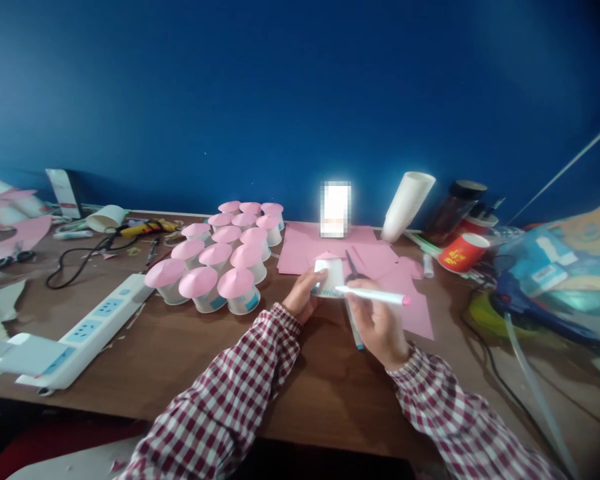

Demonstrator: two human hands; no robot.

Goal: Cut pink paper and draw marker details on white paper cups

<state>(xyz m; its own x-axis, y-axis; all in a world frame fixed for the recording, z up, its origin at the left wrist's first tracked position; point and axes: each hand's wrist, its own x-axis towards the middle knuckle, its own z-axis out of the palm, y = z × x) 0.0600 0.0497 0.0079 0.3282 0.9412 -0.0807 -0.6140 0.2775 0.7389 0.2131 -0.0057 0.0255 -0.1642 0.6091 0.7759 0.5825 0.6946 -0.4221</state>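
Note:
My left hand grips a small white paper cup topped with a pink paper cone, holding it on the brown table. My right hand is closed around a white marker with a pink end, its tip close to the cup's side. A second pen lies under my right hand. Black scissors rest on pink paper sheets just behind the cup. Both sleeves are red-and-white checked.
Several pink-capped white cups stand in rows to the left. A white power strip lies at the front left. A stack of white cups leans at the back, beside a red cup, dark jars and cluttered bags at right.

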